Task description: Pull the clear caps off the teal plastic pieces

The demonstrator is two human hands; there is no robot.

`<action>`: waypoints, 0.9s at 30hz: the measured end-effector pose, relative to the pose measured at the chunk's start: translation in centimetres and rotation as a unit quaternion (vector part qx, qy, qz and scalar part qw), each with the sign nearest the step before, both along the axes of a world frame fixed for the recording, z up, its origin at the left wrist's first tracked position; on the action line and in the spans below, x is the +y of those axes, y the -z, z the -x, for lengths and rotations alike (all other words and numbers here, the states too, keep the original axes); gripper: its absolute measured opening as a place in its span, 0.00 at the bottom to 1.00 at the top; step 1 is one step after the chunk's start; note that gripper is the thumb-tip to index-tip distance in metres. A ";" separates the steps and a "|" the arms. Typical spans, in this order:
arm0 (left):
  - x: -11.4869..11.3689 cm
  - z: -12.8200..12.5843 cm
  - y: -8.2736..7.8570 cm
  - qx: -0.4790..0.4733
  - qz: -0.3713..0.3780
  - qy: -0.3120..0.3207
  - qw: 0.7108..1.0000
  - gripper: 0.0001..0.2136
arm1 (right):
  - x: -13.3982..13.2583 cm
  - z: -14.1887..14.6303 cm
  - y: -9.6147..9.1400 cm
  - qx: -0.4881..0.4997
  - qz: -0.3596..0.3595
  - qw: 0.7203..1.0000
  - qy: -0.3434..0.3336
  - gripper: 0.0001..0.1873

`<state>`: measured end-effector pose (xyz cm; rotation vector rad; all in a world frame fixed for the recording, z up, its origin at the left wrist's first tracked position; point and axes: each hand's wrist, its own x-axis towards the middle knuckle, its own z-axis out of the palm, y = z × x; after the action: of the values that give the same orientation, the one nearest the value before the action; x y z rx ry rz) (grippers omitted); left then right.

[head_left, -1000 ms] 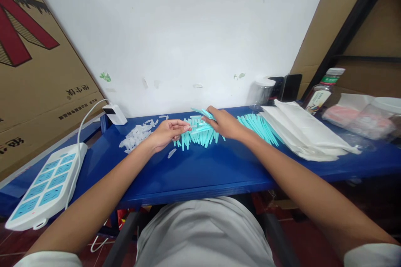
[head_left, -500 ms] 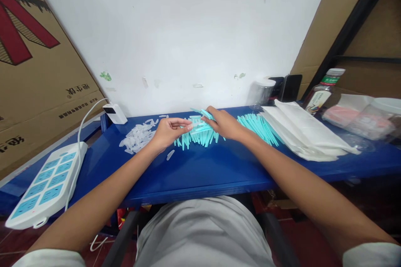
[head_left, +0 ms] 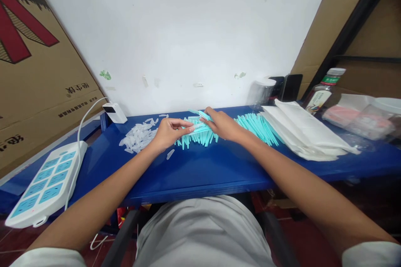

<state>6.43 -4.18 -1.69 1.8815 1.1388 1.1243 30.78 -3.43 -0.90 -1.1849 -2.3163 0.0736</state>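
A heap of teal plastic sticks [head_left: 196, 137] lies at the middle back of the blue table [head_left: 200, 171]. My right hand [head_left: 224, 125] rests on that heap, fingers closed round a few teal sticks [head_left: 202, 114] that poke out to the left. My left hand [head_left: 171, 132] is just left of it, fingertips pinched on a small clear plastic cap [head_left: 192, 127] held against a teal stick. A pile of clear caps [head_left: 138, 135] lies left of my left hand, with one loose cap [head_left: 171, 154] nearer the front. A second row of teal sticks [head_left: 258, 127] lies to the right.
A stack of white bags [head_left: 305, 133] lies right of the sticks. A clear jar [head_left: 261, 91], dark phones [head_left: 290, 86], a bottle [head_left: 322, 91] and plastic packets [head_left: 366, 117] stand at the back right. A white power strip [head_left: 46, 181] and adapter [head_left: 114, 112] are at left, beside cardboard boxes [head_left: 34, 79].
My left hand has moved a little right and up, bringing its fingertips and the clear cap to the teal stick at my right hand. The right hand has barely moved.
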 end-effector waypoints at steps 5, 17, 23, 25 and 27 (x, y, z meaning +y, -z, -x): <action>0.0 0.1 0.0 -0.009 0.026 0.039 0.999 0.21 | -0.5 0.3 -0.2 -0.001 0.014 1.000 -0.004 0.15; 1.0 0.9 0.6 -0.099 0.130 0.115 0.980 0.19 | -1.8 1.0 -0.7 0.014 0.012 0.999 -0.034 0.14; 1.3 0.8 1.0 -0.146 0.146 0.134 0.969 0.17 | -2.6 1.5 -1.0 0.011 0.013 0.999 -0.036 0.15; 1.2 0.8 1.0 -0.151 0.142 0.136 0.969 0.16 | -2.7 1.5 -1.1 0.013 0.012 0.999 -0.037 0.15; 1.2 0.7 1.1 -0.152 0.141 0.137 0.969 0.16 | -2.7 1.4 -1.0 0.012 0.012 0.999 -0.042 0.15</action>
<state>5.73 -2.96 -2.74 1.5284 0.7901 0.9934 29.35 -6.14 0.13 -1.0922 -2.3489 0.1449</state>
